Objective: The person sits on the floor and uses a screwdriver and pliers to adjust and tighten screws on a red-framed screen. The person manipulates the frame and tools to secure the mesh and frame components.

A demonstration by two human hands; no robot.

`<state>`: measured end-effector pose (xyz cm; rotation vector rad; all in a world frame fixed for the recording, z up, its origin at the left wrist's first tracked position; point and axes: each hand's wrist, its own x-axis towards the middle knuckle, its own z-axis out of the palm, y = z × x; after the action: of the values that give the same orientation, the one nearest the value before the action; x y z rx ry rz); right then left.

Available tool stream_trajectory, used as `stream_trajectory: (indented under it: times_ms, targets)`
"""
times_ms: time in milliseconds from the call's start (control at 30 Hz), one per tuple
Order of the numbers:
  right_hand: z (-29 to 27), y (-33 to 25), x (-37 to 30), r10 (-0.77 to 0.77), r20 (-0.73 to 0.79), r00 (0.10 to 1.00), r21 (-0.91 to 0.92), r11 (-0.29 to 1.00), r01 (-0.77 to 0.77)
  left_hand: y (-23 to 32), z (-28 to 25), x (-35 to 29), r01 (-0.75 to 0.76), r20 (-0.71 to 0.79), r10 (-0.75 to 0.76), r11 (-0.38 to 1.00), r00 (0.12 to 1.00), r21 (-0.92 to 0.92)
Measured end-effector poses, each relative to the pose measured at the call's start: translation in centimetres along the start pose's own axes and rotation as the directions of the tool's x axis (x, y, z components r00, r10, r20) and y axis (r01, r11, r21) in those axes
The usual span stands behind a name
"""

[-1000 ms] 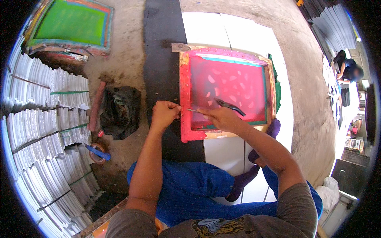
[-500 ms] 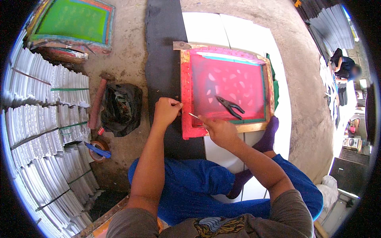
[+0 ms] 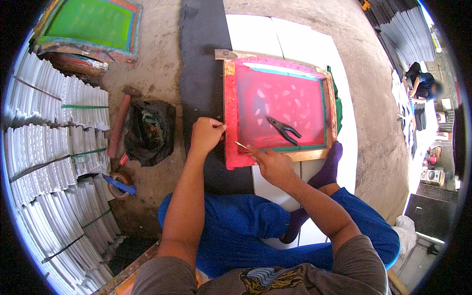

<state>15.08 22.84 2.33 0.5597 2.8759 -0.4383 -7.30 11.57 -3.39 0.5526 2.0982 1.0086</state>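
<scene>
A wooden screen-printing frame (image 3: 231,118) with pink-stained mesh lies in front of me on white boards. Black-handled pliers (image 3: 283,130) rest on the mesh near its middle. At the frame's left outer edge is my left hand (image 3: 207,134), its fingers pinched together; whatever they pinch is too small or hidden to make out. My right hand (image 3: 273,164) grips a thin, pale, rod-like tool (image 3: 241,145) over the frame's lower left corner. The tool's tip points toward the left rail, and its rear part is hidden in my fist.
Bundled white stacks (image 3: 44,152) line the left side. Nearby lie a black plastic bag (image 3: 150,132), a reddish roller-shaped bar (image 3: 119,125) and a tape roll (image 3: 118,189) with a blue tool on it. A green-meshed frame (image 3: 88,24) stands far left. Another person (image 3: 424,83) bends at far right.
Both hands stay in nearly the same places, with the right hand and its tool shifted very slightly. The view has moved a little; the pliers have not moved on the mesh.
</scene>
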Motion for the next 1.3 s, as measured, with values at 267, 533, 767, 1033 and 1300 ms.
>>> stream_trajectory:
  times_ms: [267,533,767,1033,1300]
  targets:
    - [0.0,0.3,0.0,0.000,0.057,0.998,0.028,1.000,-0.002,0.1,0.0,-0.1,0.022,-0.002,-0.022,0.999,1.000,-0.032]
    - [-1.2,-0.6,0.3,0.022,0.063,0.998,0.002,1.000,-0.023,-0.1,0.1,0.0,0.015,-0.006,-0.016,0.999,1.000,-0.031]
    - [-2.2,-2.8,0.7,-0.015,0.163,0.987,-0.202,0.978,0.048,-1.1,0.8,0.5,-0.146,-0.048,0.153,0.980,0.987,0.133]
    - [-2.4,-1.1,1.5,-0.026,0.302,0.953,-0.018,0.999,0.032,0.0,0.4,0.1,0.004,-0.012,-0.004,1.000,1.000,-0.004]
    - [-0.5,1.0,1.2,-0.088,0.188,0.978,-0.027,0.995,0.094,-0.9,0.6,0.1,-0.066,-0.036,0.067,0.998,0.997,0.004]
